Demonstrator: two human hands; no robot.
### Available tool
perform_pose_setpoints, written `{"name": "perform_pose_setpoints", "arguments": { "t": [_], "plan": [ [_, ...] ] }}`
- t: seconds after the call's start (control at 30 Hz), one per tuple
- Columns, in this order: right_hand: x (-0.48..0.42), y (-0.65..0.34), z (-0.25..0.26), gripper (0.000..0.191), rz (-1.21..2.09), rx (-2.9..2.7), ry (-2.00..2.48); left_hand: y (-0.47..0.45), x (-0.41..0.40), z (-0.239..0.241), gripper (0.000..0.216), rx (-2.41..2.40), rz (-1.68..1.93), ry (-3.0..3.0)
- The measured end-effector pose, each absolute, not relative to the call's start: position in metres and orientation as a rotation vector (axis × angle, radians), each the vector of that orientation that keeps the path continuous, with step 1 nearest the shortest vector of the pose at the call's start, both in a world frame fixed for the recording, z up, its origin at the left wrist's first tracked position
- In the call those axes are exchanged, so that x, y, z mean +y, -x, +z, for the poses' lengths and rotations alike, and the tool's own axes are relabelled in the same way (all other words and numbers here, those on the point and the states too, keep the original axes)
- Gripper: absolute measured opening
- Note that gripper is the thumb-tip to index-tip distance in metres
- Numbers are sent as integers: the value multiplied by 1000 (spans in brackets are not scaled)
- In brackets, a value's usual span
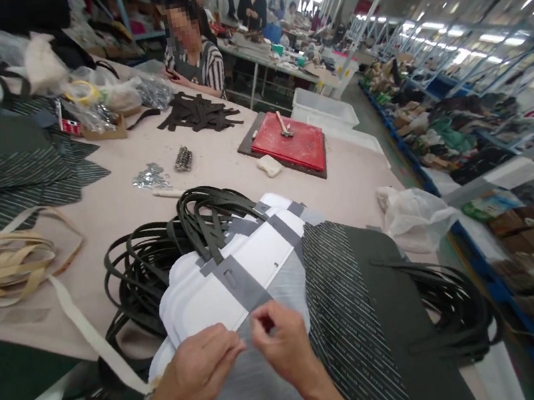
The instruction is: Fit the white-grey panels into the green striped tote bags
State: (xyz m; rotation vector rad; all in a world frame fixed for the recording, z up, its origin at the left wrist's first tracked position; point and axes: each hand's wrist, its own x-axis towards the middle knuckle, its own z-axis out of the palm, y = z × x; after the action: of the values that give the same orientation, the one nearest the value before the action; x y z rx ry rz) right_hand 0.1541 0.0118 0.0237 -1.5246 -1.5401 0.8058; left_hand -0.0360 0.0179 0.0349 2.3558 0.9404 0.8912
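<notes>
My left hand (205, 365) is over the near side of a stack of white and grey bag panels (251, 263), its fingers pressed together. Close by on its right, my right hand (284, 339) is curled in a pinch just below a grey strip (242, 283) with a slot-like mark. Whatever the fingertips hold, if anything, is too small to make out. Dark looped straps (145, 260) come off the panels' far left side. Against the stack's right side lies a dark striped bag panel (346, 295), with more dark straps (459, 305) at its right.
A hammer (284, 126) rests on a red board (288, 142) toward the back. Small metal pieces (150, 176), a pile of dark strips (200, 112) and coiled beige tape (8, 261) lie on the table. A person (197, 59) sits across. A plastic bag (414, 217) is at right.
</notes>
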Motion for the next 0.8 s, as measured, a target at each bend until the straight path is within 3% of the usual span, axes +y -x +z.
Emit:
{"name": "perform_pose_setpoints", "arguments": {
  "t": [0.17, 0.3, 0.6, 0.8],
  "plan": [
    [67, -201, -8, 22, 1002, -1093, 1701, 48, 22, 17, 22, 1104, 818, -2140],
    [92, -222, -24, 29, 1076, -1101, 1726, 58, 25, -8, 23, 1214, 750, -2046],
    [105, -220, -38, 16, 1071, -1241, 1877, 63, 25, -31, 19, 1210, 862, -2138],
    [111, -250, -49, 34, 980, -1188, 2073, 63, 26, -32, 19, 1199, 873, -2111]
  ]
}}
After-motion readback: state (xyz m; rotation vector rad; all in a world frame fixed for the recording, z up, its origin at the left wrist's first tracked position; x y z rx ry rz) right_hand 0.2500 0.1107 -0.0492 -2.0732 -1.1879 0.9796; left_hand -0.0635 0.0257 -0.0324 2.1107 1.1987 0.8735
